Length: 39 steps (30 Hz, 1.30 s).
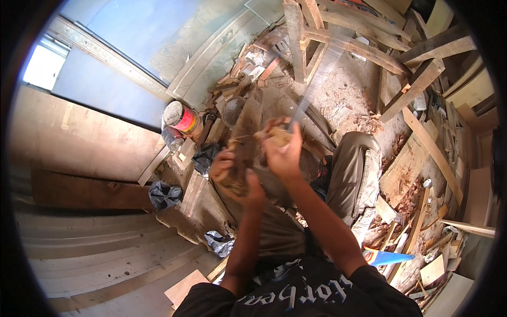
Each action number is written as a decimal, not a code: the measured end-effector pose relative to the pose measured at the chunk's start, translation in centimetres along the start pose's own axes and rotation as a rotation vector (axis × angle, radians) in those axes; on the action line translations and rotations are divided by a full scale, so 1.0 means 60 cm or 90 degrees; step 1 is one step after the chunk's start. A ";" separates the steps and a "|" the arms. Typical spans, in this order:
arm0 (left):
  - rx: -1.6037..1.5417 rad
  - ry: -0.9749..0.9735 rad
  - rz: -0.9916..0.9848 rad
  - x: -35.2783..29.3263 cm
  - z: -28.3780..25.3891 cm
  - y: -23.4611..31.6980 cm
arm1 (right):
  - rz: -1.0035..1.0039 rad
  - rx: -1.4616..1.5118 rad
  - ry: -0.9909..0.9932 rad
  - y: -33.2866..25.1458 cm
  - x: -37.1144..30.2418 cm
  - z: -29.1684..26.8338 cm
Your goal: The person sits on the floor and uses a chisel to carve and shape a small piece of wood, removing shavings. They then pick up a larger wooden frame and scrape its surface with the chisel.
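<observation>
My left hand [235, 177] grips the near end of a long rough wooden plank [248, 127] that stands tilted away from me. My right hand [282, 148] is closed on the wooden handle of a handsaw, right next to the plank. The saw's thin metal blade [311, 87] runs up and to the right from my fist and looks blurred. My bent knee in khaki trousers [354, 169] sits just right of both hands.
A red and silver tin can [179, 117] stands left of the plank beside a smaller can. Wooden frames and beams [369, 50] pile up at the back right. Offcuts, shavings and a blue piece [388, 258] litter the right. Black plastic bags [165, 194] lie at the left.
</observation>
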State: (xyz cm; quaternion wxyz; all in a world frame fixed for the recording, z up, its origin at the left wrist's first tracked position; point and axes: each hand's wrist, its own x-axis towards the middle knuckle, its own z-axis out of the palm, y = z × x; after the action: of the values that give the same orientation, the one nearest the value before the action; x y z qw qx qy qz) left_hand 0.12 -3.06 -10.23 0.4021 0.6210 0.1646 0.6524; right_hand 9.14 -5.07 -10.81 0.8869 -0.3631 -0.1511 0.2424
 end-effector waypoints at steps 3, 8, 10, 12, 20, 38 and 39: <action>-0.064 0.107 -0.086 0.043 -0.026 0.004 | -0.136 -0.046 0.104 -0.009 0.027 -0.060; -0.111 0.031 -0.092 0.058 -0.052 -0.002 | 0.055 -0.459 0.170 -0.099 0.082 -0.121; -0.206 -0.011 -0.076 0.057 -0.059 -0.007 | 0.095 -0.548 0.145 -0.110 0.071 -0.132; -0.319 -0.039 -0.081 0.068 -0.043 0.000 | 0.160 -0.577 0.156 -0.124 0.054 -0.116; 0.099 -0.256 0.003 0.173 -0.025 0.017 | -0.044 -0.370 -0.110 -0.164 -0.069 -0.076; 0.242 -0.175 -0.004 0.183 0.120 0.032 | -0.232 -0.423 -0.146 -0.239 -0.068 0.061; 0.224 -0.184 -0.015 0.187 0.124 0.040 | -0.261 -0.352 -0.159 -0.253 -0.068 0.072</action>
State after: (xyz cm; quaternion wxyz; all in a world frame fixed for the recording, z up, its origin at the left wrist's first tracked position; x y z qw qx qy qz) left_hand 7.43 1.51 0.43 0.3144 0.7668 0.2237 0.5131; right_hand 8.67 -14.21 2.68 0.7600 -0.5192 -0.3874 0.0519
